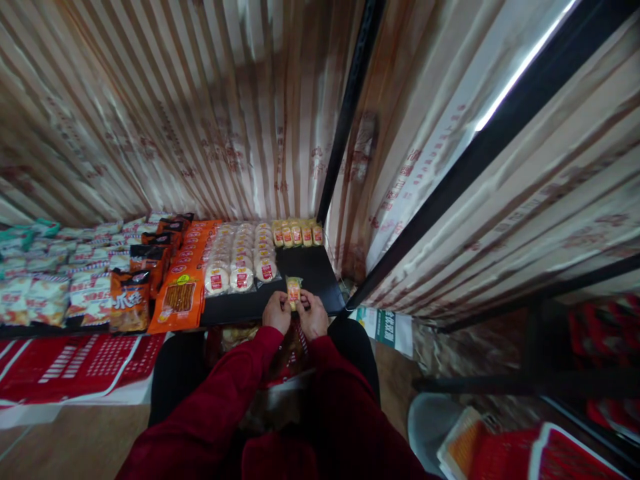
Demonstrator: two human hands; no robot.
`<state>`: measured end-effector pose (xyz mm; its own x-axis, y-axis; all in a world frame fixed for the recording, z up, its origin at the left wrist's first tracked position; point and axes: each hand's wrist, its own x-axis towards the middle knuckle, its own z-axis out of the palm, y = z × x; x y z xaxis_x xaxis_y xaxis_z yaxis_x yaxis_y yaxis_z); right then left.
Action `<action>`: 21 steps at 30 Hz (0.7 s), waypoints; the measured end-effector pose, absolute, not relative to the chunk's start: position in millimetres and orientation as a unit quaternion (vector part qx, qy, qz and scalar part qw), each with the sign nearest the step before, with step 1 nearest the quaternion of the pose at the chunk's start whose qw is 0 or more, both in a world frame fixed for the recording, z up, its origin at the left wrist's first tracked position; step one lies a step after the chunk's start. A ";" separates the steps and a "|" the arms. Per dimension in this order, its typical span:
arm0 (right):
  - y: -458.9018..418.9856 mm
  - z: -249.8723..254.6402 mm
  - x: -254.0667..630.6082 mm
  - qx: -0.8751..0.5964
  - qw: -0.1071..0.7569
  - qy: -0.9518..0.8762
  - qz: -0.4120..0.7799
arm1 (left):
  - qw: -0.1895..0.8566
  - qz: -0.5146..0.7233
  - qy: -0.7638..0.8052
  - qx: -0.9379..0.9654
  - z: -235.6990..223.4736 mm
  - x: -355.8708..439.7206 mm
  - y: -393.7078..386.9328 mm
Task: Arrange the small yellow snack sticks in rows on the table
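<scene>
Between my two hands, over the front edge of a black shelf (pixel 315 267), is a small yellow wrapped snack pack (pixel 293 289) with a red and white label. My left hand (pixel 277 312) pinches its left side and my right hand (pixel 313 316) its right side. Similar yellow snack packs (pixel 297 235) stand in a row at the back right of the shelf. Left of them are rows of round white packaged cakes (pixel 242 277), then orange bags of stick snacks (pixel 181 293).
Brown chip-like bags (pixel 131 300) and white snack bags (pixel 47 300) fill the shelf's left part. Red crates (pixel 75 367) stand below it. Black metal posts (pixel 415 260) frame the right side, before a pleated curtain (pixel 200 107). A grey bucket (pixel 433 427) is at lower right.
</scene>
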<state>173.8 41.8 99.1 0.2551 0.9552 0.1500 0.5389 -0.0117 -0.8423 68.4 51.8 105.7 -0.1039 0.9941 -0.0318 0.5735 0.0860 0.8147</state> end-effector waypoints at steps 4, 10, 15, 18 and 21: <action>51.8 102.3 173.6 -0.690 0.391 -0.564 0.230 | 0.320 0.307 0.681 0.583 111.3 71.8 61.8; 66.7 104.6 173.2 -0.712 0.359 -0.567 0.207 | 0.329 0.288 0.694 0.573 118.2 76.9 79.3; 80.2 97.5 173.7 -0.706 0.371 -0.567 0.207 | 0.339 0.293 0.704 0.552 122.3 82.7 92.1; 87.6 93.3 173.4 -0.707 0.380 -0.558 0.211 | 0.348 0.296 0.709 0.537 123.5 86.1 99.3; 94.8 91.4 172.8 -0.713 0.375 -0.551 0.218 | 0.348 0.303 0.709 0.533 123.7 89.1 106.3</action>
<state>172.8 94.8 91.4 0.2986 0.9490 0.1016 0.6215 -0.1125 -0.7753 89.1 106.3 123.7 -0.1884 0.9672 -0.1704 0.5451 0.2473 0.8011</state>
